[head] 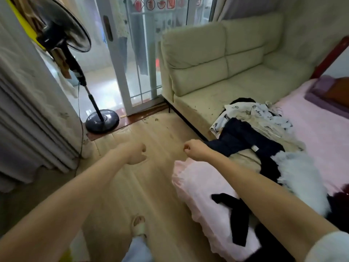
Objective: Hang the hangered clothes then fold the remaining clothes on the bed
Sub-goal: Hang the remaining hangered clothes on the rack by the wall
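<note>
A heap of clothes lies on the pink bed at the right: a white printed shirt, a dark navy garment with a white label, a beige piece under them, a fluffy white garment, and a black piece draped over the bed's near corner. My left hand is held out over the floor with curled fingers, holding nothing. My right hand is a fist just left of the navy garment, also holding nothing. No hanger shows clearly in the heap.
A cream sofa stands beyond the bed. A black standing fan with its round base is at the left, by pale curtains. A glass sliding door is behind. Wood floor lies under my hands; my slippered foot shows below.
</note>
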Action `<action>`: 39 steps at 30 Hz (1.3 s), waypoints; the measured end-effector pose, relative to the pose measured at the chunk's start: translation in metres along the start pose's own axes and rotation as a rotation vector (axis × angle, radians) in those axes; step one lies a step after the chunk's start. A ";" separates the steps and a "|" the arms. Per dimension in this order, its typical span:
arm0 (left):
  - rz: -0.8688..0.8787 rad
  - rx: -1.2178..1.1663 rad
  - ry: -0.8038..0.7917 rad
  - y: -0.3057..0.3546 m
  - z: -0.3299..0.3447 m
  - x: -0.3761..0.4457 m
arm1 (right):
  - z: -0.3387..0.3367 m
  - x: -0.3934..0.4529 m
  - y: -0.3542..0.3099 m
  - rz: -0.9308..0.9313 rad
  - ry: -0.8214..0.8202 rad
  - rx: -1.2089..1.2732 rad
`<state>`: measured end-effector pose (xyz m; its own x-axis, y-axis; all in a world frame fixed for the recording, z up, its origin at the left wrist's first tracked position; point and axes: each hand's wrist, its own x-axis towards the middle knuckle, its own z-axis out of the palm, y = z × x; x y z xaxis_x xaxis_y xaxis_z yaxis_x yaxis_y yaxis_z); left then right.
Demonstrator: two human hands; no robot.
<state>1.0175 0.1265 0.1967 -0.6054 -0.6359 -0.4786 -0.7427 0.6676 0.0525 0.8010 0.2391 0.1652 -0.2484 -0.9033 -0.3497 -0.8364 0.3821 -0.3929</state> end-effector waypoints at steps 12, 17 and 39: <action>0.508 0.233 -0.103 0.051 -0.168 0.276 | -0.084 0.130 0.112 0.534 0.169 0.262; 0.712 0.302 -0.172 0.137 -0.181 0.376 | -0.092 0.159 0.208 0.816 0.272 0.382; 1.175 0.716 -0.361 0.392 -0.256 0.740 | -0.152 0.301 0.390 1.551 0.453 0.810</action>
<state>0.2045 -0.1814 0.0875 -0.5726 0.4759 -0.6676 0.5013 0.8476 0.1742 0.3257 0.0864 0.0362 -0.7039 0.4049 -0.5836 0.6469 0.7047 -0.2913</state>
